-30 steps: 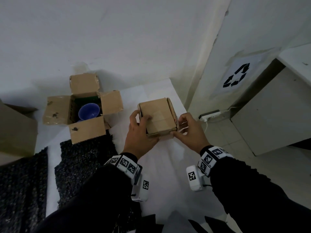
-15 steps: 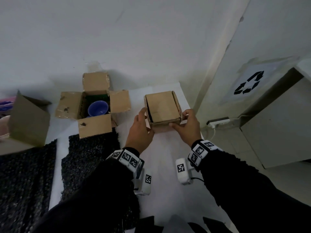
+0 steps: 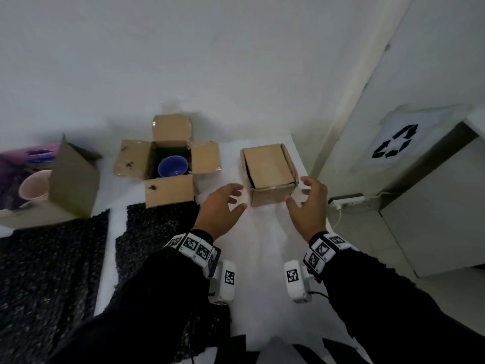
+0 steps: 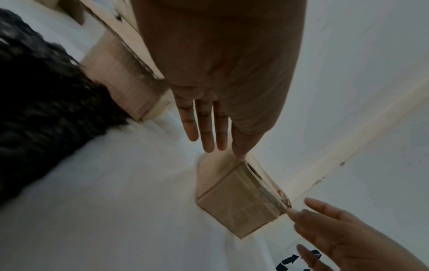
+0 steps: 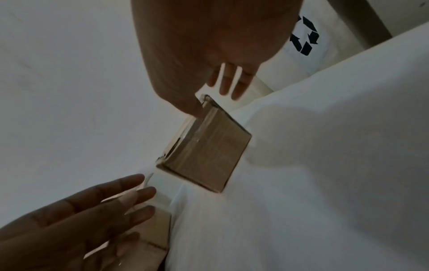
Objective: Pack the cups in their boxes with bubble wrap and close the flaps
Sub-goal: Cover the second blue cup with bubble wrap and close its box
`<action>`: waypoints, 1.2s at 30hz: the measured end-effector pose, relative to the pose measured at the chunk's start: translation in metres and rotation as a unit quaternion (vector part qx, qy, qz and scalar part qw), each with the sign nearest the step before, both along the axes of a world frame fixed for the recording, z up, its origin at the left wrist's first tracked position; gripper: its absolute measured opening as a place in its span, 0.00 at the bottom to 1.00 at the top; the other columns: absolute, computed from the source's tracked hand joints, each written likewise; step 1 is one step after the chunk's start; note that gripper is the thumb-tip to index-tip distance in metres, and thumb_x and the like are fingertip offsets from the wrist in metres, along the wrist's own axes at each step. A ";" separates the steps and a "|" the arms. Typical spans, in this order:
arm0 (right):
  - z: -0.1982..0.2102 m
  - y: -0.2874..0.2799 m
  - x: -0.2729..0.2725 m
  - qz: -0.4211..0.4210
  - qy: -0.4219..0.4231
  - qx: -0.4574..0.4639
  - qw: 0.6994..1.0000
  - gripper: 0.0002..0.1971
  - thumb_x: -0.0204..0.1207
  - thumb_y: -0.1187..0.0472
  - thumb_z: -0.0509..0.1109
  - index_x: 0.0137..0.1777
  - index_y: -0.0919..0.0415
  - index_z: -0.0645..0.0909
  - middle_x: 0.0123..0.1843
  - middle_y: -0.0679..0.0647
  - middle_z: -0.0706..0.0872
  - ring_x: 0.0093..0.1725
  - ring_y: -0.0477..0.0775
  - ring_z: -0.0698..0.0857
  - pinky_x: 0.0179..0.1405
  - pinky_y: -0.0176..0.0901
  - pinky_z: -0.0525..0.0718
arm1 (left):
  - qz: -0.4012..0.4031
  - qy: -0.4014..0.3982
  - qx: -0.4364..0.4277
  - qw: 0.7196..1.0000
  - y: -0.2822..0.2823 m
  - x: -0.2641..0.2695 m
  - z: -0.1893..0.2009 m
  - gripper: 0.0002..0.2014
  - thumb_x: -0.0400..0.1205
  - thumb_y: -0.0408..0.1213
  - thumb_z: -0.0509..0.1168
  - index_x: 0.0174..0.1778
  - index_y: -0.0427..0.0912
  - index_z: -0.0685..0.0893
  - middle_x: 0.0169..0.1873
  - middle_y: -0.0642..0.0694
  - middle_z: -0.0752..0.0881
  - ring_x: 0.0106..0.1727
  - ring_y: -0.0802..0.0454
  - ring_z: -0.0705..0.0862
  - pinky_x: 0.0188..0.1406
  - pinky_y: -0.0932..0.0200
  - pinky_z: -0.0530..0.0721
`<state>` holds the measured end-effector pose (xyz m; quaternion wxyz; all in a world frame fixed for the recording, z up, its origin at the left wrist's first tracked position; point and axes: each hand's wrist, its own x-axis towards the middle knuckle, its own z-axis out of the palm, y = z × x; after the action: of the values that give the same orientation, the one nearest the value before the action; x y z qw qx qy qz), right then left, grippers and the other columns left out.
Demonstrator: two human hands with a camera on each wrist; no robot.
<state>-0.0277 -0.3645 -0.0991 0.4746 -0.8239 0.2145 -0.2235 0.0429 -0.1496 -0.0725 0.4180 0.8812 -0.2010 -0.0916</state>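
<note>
Sitting near the far right corner of the white worktop (image 3: 265, 258), the closed box (image 3: 269, 174) has its flaps folded down over whatever it holds, so you cannot see inside it; a thin dark gap shows along its left flap edge. Your left hand (image 3: 220, 208) hovers just beside its near left corner with fingers spread and nothing in them, and your right hand (image 3: 308, 206) hovers just beside its near right corner, fingers likewise spread, holding nothing. From the left wrist view the box (image 4: 239, 199) stands clear of your straight fingers (image 4: 207, 126); from the right wrist view your thumb looks close to the box (image 5: 209, 152) top edge, but you cannot tell if it touches. To the left, along the far edge, the open box (image 3: 168, 164) has all four flaps splayed outward and a blue cup (image 3: 172, 166) sitting upright inside on a dark lining. At the far left a third box (image 3: 70, 179) lies tilted, with a pink cup (image 3: 34, 183) beside it. Two sheets of dark bubble wrap (image 3: 154, 232) lie flat along the near left part of the worktop, one touching the open box's near flap. Bare white surface runs between your wrists down to the near edge. The right edge of the worktop falls just beyond the closed box.
</note>
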 end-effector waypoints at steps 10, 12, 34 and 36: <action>0.005 0.156 -0.025 0.322 0.064 -0.066 0.942 0.07 0.75 0.55 0.72 0.51 0.52 0.80 0.46 0.47 0.84 0.47 0.46 0.82 0.47 0.46 0.82 | 0.054 -0.041 0.119 0.991 0.175 -0.034 -0.003 0.08 0.80 0.44 0.70 0.54 0.50 0.86 0.46 0.54 0.87 0.47 0.56 0.85 0.50 0.52 0.86; -0.002 0.188 -0.033 0.386 0.127 -0.126 0.905 0.16 0.75 0.43 0.71 0.58 0.49 0.79 0.54 0.48 0.82 0.56 0.50 0.76 0.55 0.49 0.78 | 0.039 -0.020 0.167 0.985 0.211 -0.040 -0.015 0.19 0.76 0.56 0.68 0.59 0.52 0.83 0.53 0.51 0.83 0.56 0.50 0.82 0.55 0.47 0.85; 0.052 0.237 -0.013 0.134 0.022 0.264 0.955 0.08 0.83 0.68 0.64 0.48 0.54 0.73 0.49 0.54 0.80 0.46 0.53 0.81 0.39 0.44 0.85 | 0.047 -0.069 -0.034 0.996 0.236 -0.025 -0.005 0.09 0.84 0.46 0.64 0.49 0.44 0.77 0.30 0.50 0.83 0.33 0.49 0.83 0.30 0.50 0.80; 0.056 0.233 -0.007 0.119 0.015 0.240 0.963 0.13 0.82 0.72 0.60 0.52 0.51 0.78 0.54 0.54 0.84 0.46 0.53 0.84 0.37 0.43 0.83 | 0.067 -0.044 -0.097 0.992 0.229 -0.021 0.007 0.06 0.83 0.43 0.67 0.49 0.46 0.76 0.34 0.51 0.86 0.36 0.52 0.85 0.38 0.48 0.85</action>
<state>-0.0343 -0.1320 -0.0429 0.6779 -0.7089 0.1695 -0.0953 0.0218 0.0790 -0.0658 0.4974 0.8511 -0.1681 -0.0045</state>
